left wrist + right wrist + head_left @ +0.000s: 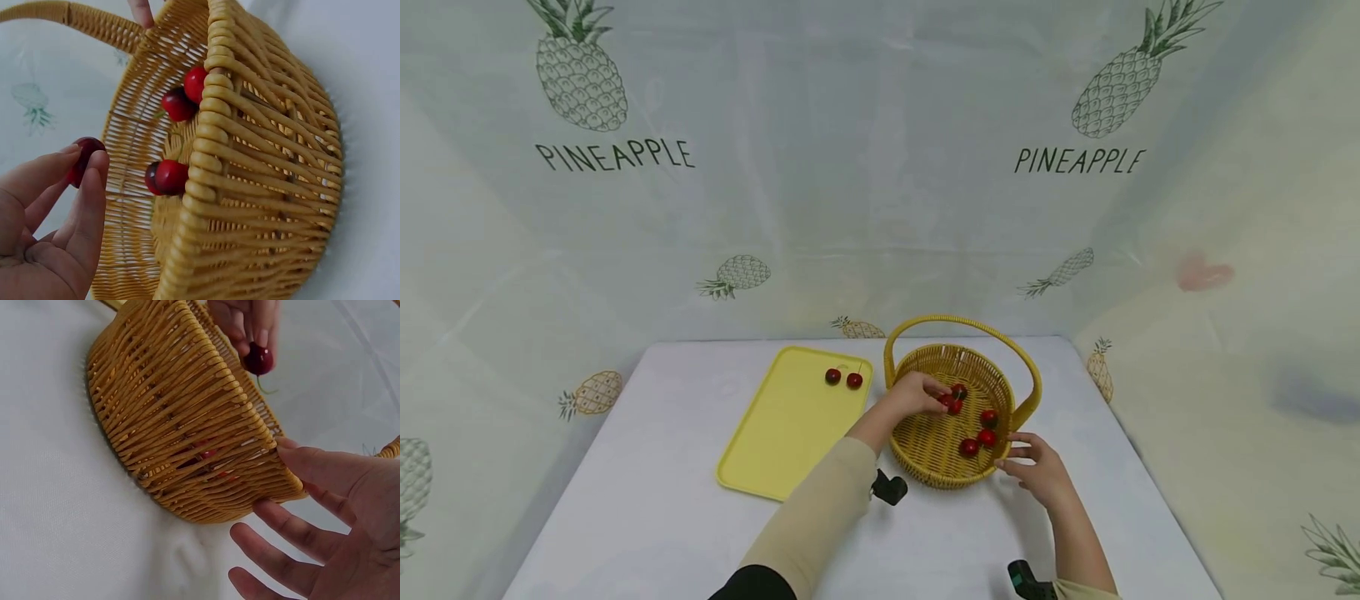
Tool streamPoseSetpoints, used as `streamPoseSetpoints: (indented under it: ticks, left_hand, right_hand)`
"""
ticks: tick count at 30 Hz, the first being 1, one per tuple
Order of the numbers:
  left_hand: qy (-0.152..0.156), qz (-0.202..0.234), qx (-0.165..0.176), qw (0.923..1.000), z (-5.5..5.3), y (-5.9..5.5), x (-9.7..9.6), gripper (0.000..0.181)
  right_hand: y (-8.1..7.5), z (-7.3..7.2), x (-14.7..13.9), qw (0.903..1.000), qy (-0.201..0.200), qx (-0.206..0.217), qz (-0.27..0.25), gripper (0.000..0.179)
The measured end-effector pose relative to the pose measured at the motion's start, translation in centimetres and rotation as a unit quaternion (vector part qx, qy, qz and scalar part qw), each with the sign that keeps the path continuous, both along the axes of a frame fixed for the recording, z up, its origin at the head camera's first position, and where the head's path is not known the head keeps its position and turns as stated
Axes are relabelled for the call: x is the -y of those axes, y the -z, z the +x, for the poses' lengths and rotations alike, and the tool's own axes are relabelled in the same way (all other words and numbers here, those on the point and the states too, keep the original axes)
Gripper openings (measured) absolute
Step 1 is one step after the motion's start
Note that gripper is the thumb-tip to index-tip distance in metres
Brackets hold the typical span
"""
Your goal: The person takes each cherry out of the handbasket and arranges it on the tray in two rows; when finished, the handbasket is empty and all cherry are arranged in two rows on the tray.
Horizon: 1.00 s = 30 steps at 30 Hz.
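My left hand reaches over the yellow wicker basket from the left. Between its thumb and fingertips it pinches a dark red cherry, whose green stem hangs down in the right wrist view. Several other red cherries lie inside the basket. At the basket's near right side, my right hand holds the rim, its thumb on the edge and other fingers spread by the outer wall. Two cherries with stems rest on the yellow tray.
The tray lies left of the basket on the white-covered table. An arched handle rises over the basket. Behind the table hangs a pale sheet printed with pineapples.
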<state>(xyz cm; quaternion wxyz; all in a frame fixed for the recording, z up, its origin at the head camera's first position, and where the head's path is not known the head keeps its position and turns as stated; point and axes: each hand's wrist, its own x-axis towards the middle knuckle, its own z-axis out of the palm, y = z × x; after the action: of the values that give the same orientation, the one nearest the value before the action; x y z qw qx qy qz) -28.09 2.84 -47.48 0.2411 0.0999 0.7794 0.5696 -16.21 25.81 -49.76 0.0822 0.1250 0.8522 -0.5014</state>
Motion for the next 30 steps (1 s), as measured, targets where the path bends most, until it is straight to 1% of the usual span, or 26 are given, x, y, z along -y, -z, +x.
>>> streamPoseSetpoints:
  ticks: [4,7,10,11,12,15,21,24,28,30]
  left_hand:
    - [0.007,-0.018,-0.031,0.9993,0.8,-0.5,1.1,0.032]
    - [0.009,-0.027,-0.048,0.9984,1.3,-0.6,1.9,0.031]
    - [0.011,-0.037,-0.070,0.9968,1.7,-0.6,2.7,0.031]
    - [0.010,-0.036,-0.071,0.9967,1.9,-0.5,3.0,0.031]
    - [0.009,-0.043,-0.082,0.9956,2.0,-0.4,3.2,0.031]
    - [0.001,-0.056,-0.096,0.9938,2.4,-0.1,4.1,0.031]
    - [-0.013,-0.064,-0.105,0.9924,3.1,0.2,5.7,0.029]
    - [-0.030,-0.054,-0.092,0.9939,3.4,0.1,6.7,0.028]
    - [-0.049,-0.026,-0.073,0.9958,3.9,-0.4,8.2,0.028]
    - [-0.054,-0.018,-0.073,0.9957,4.0,-0.6,9.0,0.030]
  right_hand:
    - [0.0,0.0,0.1,1.0000,-0.005,-0.003,0.002,0.055]
    - [-0.1,0.0,0.0,0.9999,-0.006,-0.004,0.007,0.055]
    - [-0.2,0.0,0.0,0.9999,-0.006,-0.005,0.012,0.056]
    - [-0.3,0.0,0.0,0.9999,-0.006,-0.004,0.012,0.056]
    - [-0.3,0.0,0.0,0.9999,-0.007,-0.003,0.011,0.056]
    - [-0.2,0.0,0.0,0.9999,-0.009,-0.001,0.005,0.057]
    - [0.0,0.0,-0.1,1.0000,-0.009,-0.002,0.000,0.056]
    - [0.0,-0.1,-0.1,1.0000,-0.008,-0.001,-0.001,0.056]
    - [0.0,0.0,0.0,1.0000,-0.008,0.000,-0.001,0.056]
    - [0.0,0.0,0.0,1.0000,-0.009,0.000,-0.001,0.056]
